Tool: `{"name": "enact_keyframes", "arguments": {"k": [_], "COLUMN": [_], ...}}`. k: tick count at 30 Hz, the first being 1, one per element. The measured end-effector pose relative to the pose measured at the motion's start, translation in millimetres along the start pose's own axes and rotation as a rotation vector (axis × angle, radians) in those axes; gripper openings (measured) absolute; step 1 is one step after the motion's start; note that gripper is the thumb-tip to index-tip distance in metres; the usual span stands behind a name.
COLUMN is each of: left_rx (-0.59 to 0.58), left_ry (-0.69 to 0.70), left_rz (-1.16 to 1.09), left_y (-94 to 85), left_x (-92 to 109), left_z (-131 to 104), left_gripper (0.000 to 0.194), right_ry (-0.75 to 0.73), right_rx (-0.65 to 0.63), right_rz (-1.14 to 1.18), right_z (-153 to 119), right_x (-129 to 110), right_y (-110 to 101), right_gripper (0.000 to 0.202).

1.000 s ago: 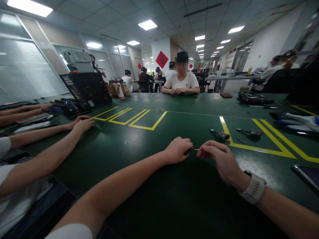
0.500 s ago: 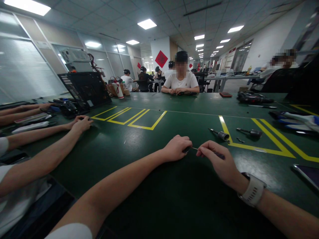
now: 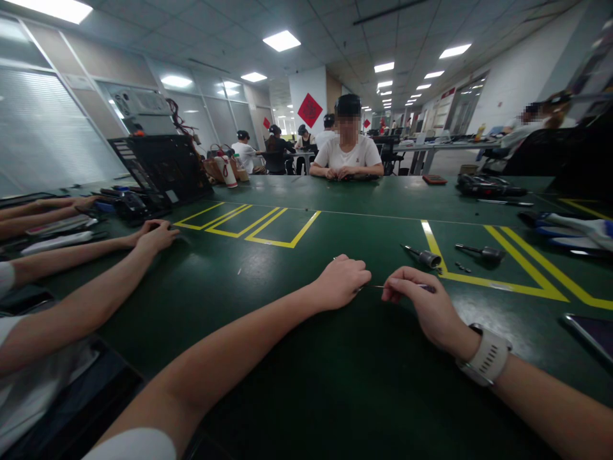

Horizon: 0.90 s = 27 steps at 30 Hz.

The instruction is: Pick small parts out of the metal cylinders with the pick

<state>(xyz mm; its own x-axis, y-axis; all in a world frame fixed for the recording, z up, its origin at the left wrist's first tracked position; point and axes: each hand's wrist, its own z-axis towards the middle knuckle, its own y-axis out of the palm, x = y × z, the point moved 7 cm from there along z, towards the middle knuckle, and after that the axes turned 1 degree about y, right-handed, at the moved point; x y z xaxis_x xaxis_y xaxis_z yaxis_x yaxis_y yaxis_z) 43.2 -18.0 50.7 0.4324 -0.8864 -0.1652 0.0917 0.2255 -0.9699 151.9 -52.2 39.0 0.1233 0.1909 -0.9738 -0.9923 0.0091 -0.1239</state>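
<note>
My left hand [image 3: 341, 282] is closed, resting low over the green table [image 3: 268, 358]. A small dark thing peeks out under its fingers, and its kind is hidden. Between the fingertips of my right hand [image 3: 426, 310] is a thin screwdriver [image 3: 428, 288], its shaft pointing left toward the closed left fingers. Whether the tip touches the dark thing, I cannot tell. Beyond the right hand lie a metal cup-ended tool with a thin shank [image 3: 427, 258] and a similar dark-headed tool [image 3: 489, 254]. Several tiny screw-like pieces [image 3: 462, 267] lie between them.
Yellow tape lines [image 3: 502, 285] mark the tabletop. At right are a phone-like device [image 3: 591, 338] and blue-and-white gloves [image 3: 575, 231]. A co-worker's hands [image 3: 156, 235] rest at left, near an open computer case [image 3: 160, 167]. Another person [image 3: 347, 153] sits opposite.
My right hand has shifted slightly right, and the screwdriver now lies more level. My left hand has turned a little, hiding more of the dark thing.
</note>
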Motion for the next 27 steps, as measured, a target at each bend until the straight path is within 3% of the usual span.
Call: {"name": "enact_keyframes", "arguments": {"k": [8, 11, 13, 16, 21, 24, 27], "left_rx": [0.030, 0.096, 0.135, 0.220, 0.564, 0.695, 0.816], "left_ry": [0.082, -0.019, -0.161, -0.477, -0.966, -1.082, -1.070], "left_rz": [0.322, 0.336, 0.251, -0.074, -0.941, -1.519, -1.854], "left_y": [3.0, -4.4, -9.4, -11.5, 4.8, 19.2, 17.4], "left_x": [5.9, -3.9, -18.5, -52.3, -101.4, -106.1, -102.3], "left_z": [4.5, 0.8, -4.2, -16.4, -41.7, -42.9, -39.1], "left_gripper": [0.013, 0.013, 0.010, 0.026, 0.024, 0.025, 0.019], "right_ry": [0.034, 0.048, 0.062, 0.087, 0.122, 0.091, 0.053], "right_rx": [0.145, 0.158, 0.158, 0.170, 0.194, 0.157, 0.177], "right_rz": [0.046, 0.045, 0.047, 0.050, 0.026, -0.021, -0.179], "right_z": [1.4, 2.8, 3.7, 5.0, 6.9, 9.1, 9.8], "right_x": [10.3, 13.4, 14.1, 11.1, 4.0, 2.9, 1.9], "right_y": [-13.5, -14.9, -15.0, -15.7, -19.3, -20.8, -25.6], "right_gripper": [0.018, 0.018, 0.019, 0.024, 0.034, 0.032, 0.036]}}
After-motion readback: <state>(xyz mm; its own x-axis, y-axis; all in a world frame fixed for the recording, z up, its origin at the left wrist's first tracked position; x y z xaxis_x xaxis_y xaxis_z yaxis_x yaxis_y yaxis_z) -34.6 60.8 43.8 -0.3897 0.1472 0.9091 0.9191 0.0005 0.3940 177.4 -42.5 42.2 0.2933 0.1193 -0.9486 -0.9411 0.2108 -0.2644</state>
